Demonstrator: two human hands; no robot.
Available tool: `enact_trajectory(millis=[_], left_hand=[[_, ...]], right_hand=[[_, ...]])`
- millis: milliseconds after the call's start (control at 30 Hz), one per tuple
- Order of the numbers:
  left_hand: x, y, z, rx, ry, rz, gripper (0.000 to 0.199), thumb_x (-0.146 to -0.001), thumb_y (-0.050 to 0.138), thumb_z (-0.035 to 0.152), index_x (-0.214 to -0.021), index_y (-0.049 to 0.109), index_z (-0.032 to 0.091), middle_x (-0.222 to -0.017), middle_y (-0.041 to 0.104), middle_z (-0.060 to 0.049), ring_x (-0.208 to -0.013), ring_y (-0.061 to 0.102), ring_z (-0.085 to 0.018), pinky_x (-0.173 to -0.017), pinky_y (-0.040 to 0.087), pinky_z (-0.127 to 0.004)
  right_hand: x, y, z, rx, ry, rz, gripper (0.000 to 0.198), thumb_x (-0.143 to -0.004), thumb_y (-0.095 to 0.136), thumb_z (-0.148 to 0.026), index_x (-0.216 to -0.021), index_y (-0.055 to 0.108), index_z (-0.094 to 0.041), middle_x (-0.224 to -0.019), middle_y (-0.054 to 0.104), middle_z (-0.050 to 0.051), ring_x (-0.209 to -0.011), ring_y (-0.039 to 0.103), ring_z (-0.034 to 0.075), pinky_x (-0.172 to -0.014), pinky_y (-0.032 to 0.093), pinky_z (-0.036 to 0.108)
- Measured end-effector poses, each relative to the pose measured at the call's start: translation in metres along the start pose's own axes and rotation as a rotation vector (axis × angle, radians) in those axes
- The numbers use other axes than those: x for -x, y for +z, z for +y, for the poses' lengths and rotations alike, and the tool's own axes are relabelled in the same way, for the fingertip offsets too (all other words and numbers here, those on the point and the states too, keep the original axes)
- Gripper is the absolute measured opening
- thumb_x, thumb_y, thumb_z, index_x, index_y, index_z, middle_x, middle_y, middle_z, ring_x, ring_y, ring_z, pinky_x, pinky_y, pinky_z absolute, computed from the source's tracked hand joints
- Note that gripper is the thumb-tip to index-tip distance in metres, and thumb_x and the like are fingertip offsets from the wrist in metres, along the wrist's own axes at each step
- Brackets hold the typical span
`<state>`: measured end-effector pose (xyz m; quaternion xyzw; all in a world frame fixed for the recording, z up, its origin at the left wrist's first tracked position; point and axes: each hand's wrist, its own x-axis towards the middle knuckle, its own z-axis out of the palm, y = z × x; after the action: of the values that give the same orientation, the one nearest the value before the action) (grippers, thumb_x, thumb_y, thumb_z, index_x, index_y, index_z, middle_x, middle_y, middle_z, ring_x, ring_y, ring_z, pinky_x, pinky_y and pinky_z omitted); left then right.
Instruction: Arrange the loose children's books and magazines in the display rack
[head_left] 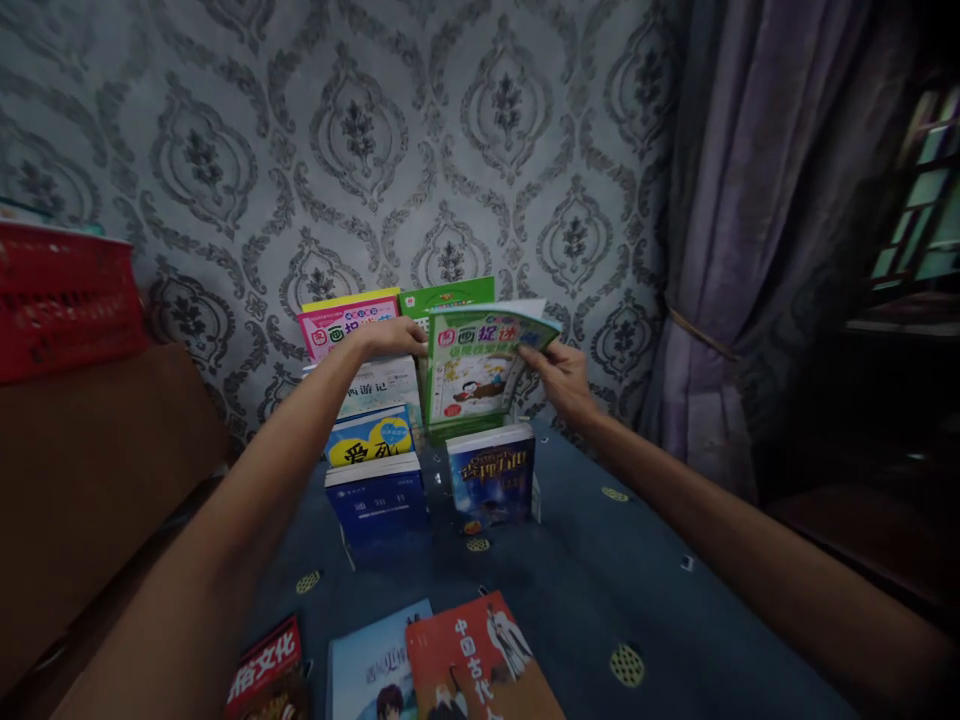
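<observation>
In the head view, the right hand [562, 378], right of centre, grips the right edge of a green-covered picture book [476, 372] at the middle of the frame. The left hand [396, 338] is at the book's left edge, above a row of upright books; its grip cannot be told. A dark blue book [491, 478] stands just below the picture book; an orange-red book [480, 665] lies at bottom centre.
</observation>
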<state>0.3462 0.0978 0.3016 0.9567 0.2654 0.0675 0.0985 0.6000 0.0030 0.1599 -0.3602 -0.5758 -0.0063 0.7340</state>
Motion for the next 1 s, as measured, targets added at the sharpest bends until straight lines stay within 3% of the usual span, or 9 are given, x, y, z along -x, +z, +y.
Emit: enact_trajectory(millis=[133, 300, 533, 700, 867, 1000], left_hand=[[-0.004, 0.004, 0.009, -0.022, -0.087, -0.055, 0.022, -0.075, 0.064, 0.029, -0.086, 0.073, 0.012, -0.074, 0.068, 0.0, -0.072, 0.055, -0.016, -0.07, 0.042, -0.026], [-0.003, 0.01, 0.022, -0.053, -0.076, -0.131, 0.027, -0.078, 0.065, 0.033, -0.096, 0.074, 0.015, -0.09, 0.075, -0.003, -0.08, 0.063, -0.018, -0.071, 0.046, -0.025], [0.015, 0.012, 0.045, -0.374, -0.093, -0.101, 0.042, -0.088, 0.059, 0.044, -0.12, 0.069, 0.018, -0.113, 0.075, -0.008, -0.098, 0.067, -0.023, -0.081, 0.049, -0.028], [0.018, 0.016, 0.049, -0.382, -0.108, -0.142, 0.04, -0.092, 0.056, 0.038, -0.123, 0.064, 0.014, -0.129, 0.069, -0.012, -0.113, 0.065, -0.024, -0.093, 0.048, -0.028], [0.018, 0.021, 0.042, -0.364, -0.017, -0.143, 0.039, -0.095, 0.05, 0.033, -0.127, 0.061, 0.014, -0.126, 0.07, -0.012, -0.11, 0.065, -0.024, -0.093, 0.048, -0.031], [0.021, 0.023, 0.041, -0.391, 0.016, -0.114, 0.037, -0.094, 0.05, 0.033, -0.125, 0.062, 0.016, -0.124, 0.07, -0.011, -0.109, 0.064, -0.024, -0.093, 0.048, -0.031]], right_hand=[[-0.035, -0.023, -0.024, -0.083, -0.052, 0.211, 0.033, -0.073, 0.079, -0.051, -0.078, 0.071, -0.02, -0.067, 0.064, -0.001, -0.055, 0.047, 0.012, -0.05, 0.043, 0.026], [-0.072, -0.046, -0.053, -0.149, -0.205, 0.427, 0.031, -0.074, 0.079, -0.049, -0.079, 0.071, -0.019, -0.072, 0.067, 0.0, -0.054, 0.051, 0.01, -0.046, 0.044, 0.023], [-0.103, -0.021, -0.045, -0.128, -0.245, 0.364, 0.029, -0.08, 0.074, -0.053, -0.078, 0.071, -0.024, -0.075, 0.069, 0.0, -0.066, 0.062, 0.017, -0.054, 0.054, 0.03], [-0.133, -0.015, -0.02, -0.106, -0.297, 0.39, 0.033, -0.084, 0.07, -0.058, -0.075, 0.069, -0.026, -0.069, 0.065, 0.001, -0.071, 0.066, 0.022, -0.056, 0.057, 0.035], [-0.149, -0.017, -0.011, -0.139, -0.279, 0.443, 0.032, -0.088, 0.064, -0.058, -0.085, 0.068, -0.026, -0.076, 0.066, 0.0, -0.071, 0.065, 0.018, -0.055, 0.054, 0.03], [-0.138, -0.004, -0.013, -0.225, -0.167, 0.433, 0.033, -0.08, 0.072, -0.056, -0.079, 0.066, -0.024, -0.072, 0.067, -0.001, -0.06, 0.056, 0.014, -0.051, 0.051, 0.027]])
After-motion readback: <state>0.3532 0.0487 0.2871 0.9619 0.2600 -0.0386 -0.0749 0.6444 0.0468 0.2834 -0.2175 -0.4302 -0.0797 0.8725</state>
